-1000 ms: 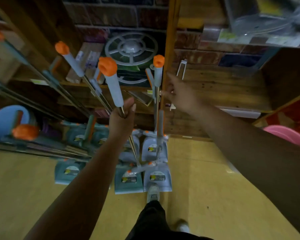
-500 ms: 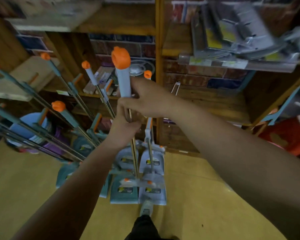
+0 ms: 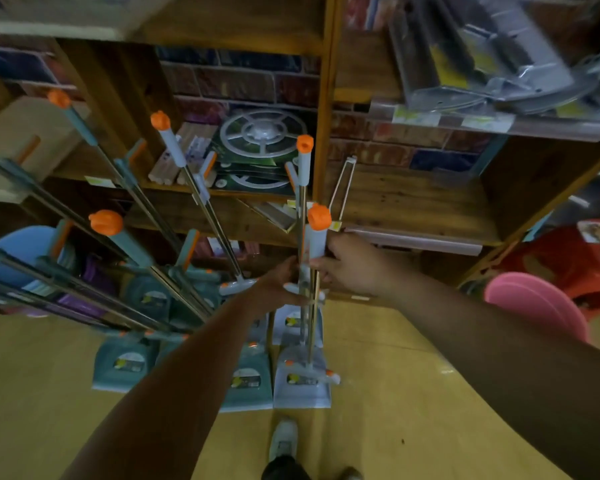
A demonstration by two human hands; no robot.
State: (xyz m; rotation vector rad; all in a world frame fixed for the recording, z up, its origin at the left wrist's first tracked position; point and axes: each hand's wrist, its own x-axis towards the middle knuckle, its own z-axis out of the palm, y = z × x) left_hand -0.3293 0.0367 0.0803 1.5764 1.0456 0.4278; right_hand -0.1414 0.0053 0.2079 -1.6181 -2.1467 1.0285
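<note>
A flat mop (image 3: 317,237) with a grey grip, orange cap and metal pole stands upright in front of the wooden shelf post. Its pale head (image 3: 302,382) rests on the yellow floor. My right hand (image 3: 352,265) holds the grey grip just below the orange cap. From the left side, my left hand (image 3: 279,284) grips the pole and its plastic slider a little lower. A second mop (image 3: 304,161) of the same kind stands right behind it against the post.
Several more mops (image 3: 174,147) lean to the left, their teal heads (image 3: 125,365) on the floor. A wooden shelf (image 3: 409,202) with packaged goods is behind. Pink and red plastic stools (image 3: 534,303) sit at right. My shoe (image 3: 284,439) is near the mop heads.
The mop went from my left hand alone, tilted left, to both hands, and now stands upright and farther away by the shelf post. My right hand dropped onto its grip.
</note>
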